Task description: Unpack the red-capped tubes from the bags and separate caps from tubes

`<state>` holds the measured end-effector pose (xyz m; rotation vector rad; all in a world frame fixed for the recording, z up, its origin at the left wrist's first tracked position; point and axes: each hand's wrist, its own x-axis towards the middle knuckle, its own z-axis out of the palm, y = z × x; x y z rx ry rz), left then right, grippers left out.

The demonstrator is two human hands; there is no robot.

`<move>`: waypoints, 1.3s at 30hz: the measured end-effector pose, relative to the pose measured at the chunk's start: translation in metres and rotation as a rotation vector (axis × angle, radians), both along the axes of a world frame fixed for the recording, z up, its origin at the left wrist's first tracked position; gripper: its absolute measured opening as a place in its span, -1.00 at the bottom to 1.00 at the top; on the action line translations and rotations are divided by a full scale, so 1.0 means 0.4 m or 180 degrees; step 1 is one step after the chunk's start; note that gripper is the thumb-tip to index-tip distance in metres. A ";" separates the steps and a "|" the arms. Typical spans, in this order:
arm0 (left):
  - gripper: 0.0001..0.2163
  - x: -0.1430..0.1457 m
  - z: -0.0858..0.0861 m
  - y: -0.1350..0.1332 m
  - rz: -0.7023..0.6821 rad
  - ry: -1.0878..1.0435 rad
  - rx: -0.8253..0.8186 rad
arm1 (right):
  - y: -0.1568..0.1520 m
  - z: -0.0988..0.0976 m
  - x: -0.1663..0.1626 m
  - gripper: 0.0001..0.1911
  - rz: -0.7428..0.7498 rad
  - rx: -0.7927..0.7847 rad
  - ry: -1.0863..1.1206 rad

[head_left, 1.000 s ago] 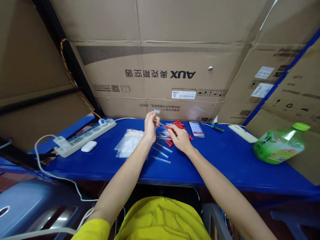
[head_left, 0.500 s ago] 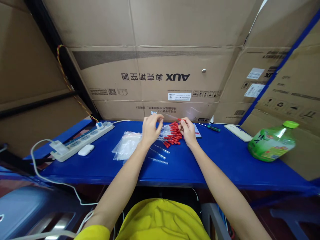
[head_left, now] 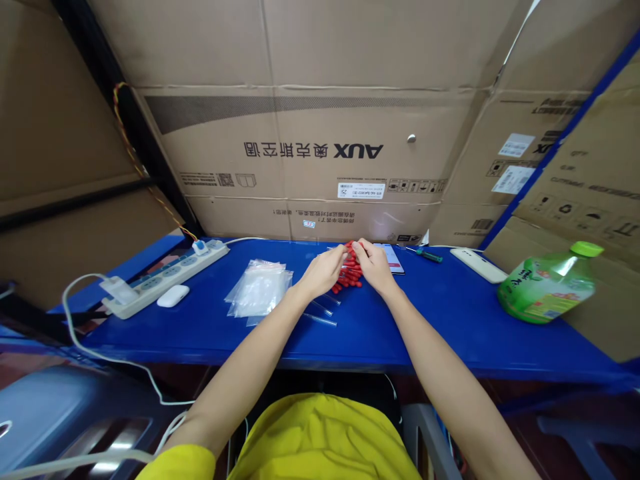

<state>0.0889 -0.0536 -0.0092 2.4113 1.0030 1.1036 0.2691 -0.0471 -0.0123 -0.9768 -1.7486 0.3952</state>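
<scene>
A pile of thin clear tubes with red caps [head_left: 350, 273] lies near the back middle of the blue table [head_left: 450, 320]. My left hand [head_left: 325, 270] and my right hand [head_left: 373, 265] meet over this pile, fingertips pinched together at its far end around the red caps. What exactly sits between the fingers is too small to make out. A few clear tubes [head_left: 320, 313] lie loose on the table just in front of my left wrist. A stack of clear plastic bags [head_left: 257, 290] rests to the left of my left hand.
A white power strip [head_left: 165, 277] and a small white case [head_left: 173, 295] sit at the left. A phone [head_left: 393, 257], a green-handled screwdriver [head_left: 425, 255], a white remote [head_left: 475, 265] and a green bottle on its side [head_left: 547, 283] lie to the right. Cardboard boxes [head_left: 320, 153] wall the back.
My left hand has dropped from a raised pinch and moved right to the red-capped pile. My right hand has come in to meet it there.
</scene>
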 end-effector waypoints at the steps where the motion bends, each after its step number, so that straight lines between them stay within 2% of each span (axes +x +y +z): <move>1: -0.77 0.002 -0.003 0.000 0.0031 0.0001 -0.0027 | 0.001 0.000 0.001 -0.49 -0.0015 0.0002 -0.0037; 7: -0.78 0.007 -0.015 0.005 0.0234 0.0270 -0.0062 | 0.007 -0.007 0.002 -0.47 -0.0254 0.0076 -0.0264; 13: -0.77 0.020 -0.012 0.009 0.0438 0.0281 -0.0143 | 0.008 -0.010 -0.007 -0.46 -0.0849 0.0269 -0.0452; 18: -0.78 0.030 -0.007 0.005 0.0606 0.0208 -0.0185 | -0.005 -0.004 -0.016 -0.48 -0.1275 0.0633 -0.0749; 24: -0.79 0.035 -0.001 -0.001 0.0729 0.0127 -0.0212 | -0.021 0.002 -0.021 -0.46 -0.1371 0.0848 -0.0970; 30: -0.78 0.032 0.011 -0.008 0.0665 0.0104 -0.0128 | -0.021 0.013 -0.024 -0.46 -0.1239 0.0609 -0.0461; 34: -0.75 0.021 0.016 -0.012 0.0623 0.0252 -0.0105 | -0.003 0.015 -0.011 -0.48 -0.0784 0.0177 -0.0189; 37: -0.76 0.012 0.015 -0.012 0.0625 0.0391 -0.0200 | 0.010 0.012 0.007 -0.64 -0.0314 -0.0011 -0.0188; 39: -0.79 0.007 0.013 -0.011 0.0615 0.0332 -0.0324 | 0.011 0.010 0.018 -0.74 -0.0086 0.0106 -0.0467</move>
